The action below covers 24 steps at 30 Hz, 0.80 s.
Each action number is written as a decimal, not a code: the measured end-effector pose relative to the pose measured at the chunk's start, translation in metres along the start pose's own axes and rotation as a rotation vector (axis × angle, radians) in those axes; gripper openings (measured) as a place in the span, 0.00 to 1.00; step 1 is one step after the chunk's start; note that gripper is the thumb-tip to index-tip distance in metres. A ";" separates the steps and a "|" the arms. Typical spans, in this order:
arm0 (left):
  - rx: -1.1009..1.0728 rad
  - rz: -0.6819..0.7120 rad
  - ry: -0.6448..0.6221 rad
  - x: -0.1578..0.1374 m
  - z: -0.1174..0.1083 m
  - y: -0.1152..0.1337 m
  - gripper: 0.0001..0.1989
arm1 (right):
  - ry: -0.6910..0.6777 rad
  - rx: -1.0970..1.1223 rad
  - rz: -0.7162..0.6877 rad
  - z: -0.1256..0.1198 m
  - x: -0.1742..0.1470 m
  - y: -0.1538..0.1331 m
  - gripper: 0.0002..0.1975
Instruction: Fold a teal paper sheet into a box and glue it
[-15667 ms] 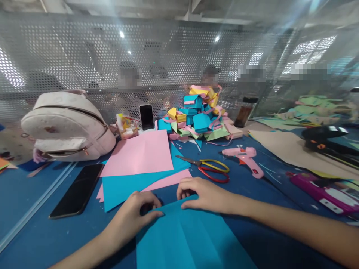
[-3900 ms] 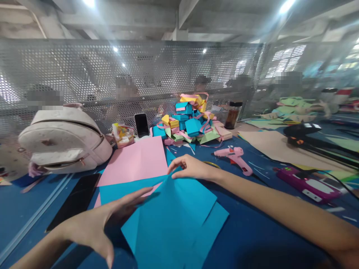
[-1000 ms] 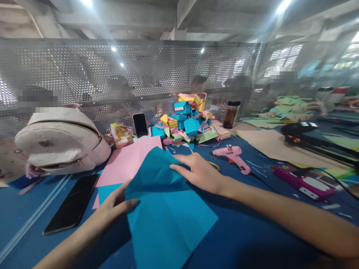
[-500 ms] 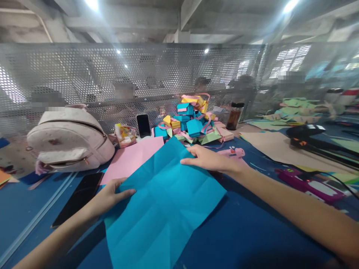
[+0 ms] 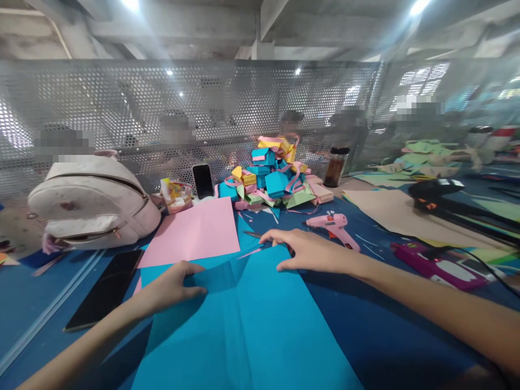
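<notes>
A large creased sheet of blue paper (image 5: 244,325) spreads toward me over the front of the table. My left hand (image 5: 179,284) pinches its far left edge, thumb on top and fingers behind. At the far right edge, my right hand (image 5: 290,249) grips the same sheet between thumb and fingers. A pair of scissors (image 5: 252,234) lies just beyond the right hand, partly hidden by it. Pink paper (image 5: 195,230) lies flat past the left hand, with more blue paper under it. To the right of my right hand rests a pink glue gun (image 5: 335,225).
Folded paper boxes (image 5: 272,173) are piled at the back beside a drink bottle (image 5: 336,167). A backpack (image 5: 97,206), a dark phone (image 5: 103,287) and an upright phone (image 5: 202,181) stand or lie leftward. A purple power strip (image 5: 439,268) and a black stapler (image 5: 447,203) occupy the right.
The blue sheet has turned from a diamond to edge-on and come lower, toward me. Both hands have moved down, uncovering the scissors and the glue gun.
</notes>
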<state>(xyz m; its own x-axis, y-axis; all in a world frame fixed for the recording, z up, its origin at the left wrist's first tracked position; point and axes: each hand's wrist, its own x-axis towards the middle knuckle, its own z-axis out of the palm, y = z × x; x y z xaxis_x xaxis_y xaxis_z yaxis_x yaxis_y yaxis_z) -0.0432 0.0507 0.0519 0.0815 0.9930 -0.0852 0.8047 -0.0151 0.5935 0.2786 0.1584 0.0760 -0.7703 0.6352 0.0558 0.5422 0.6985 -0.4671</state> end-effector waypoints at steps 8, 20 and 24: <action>0.242 0.109 0.097 -0.001 0.025 0.009 0.20 | -0.024 -0.336 -0.144 0.015 0.007 -0.006 0.12; 0.819 0.730 0.283 -0.026 0.056 0.029 0.18 | 0.181 -0.471 -0.571 0.082 -0.002 -0.034 0.15; 0.953 0.896 0.358 -0.034 0.062 0.030 0.23 | 0.319 -0.525 -0.641 0.103 -0.014 -0.033 0.17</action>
<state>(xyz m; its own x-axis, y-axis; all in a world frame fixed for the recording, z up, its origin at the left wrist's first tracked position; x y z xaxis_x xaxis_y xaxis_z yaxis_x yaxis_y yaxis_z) 0.0144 0.0093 0.0231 0.7490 0.5732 0.3323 0.6595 -0.5966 -0.4574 0.2371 0.0920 0.0001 -0.8911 0.0772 0.4472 0.1833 0.9627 0.1989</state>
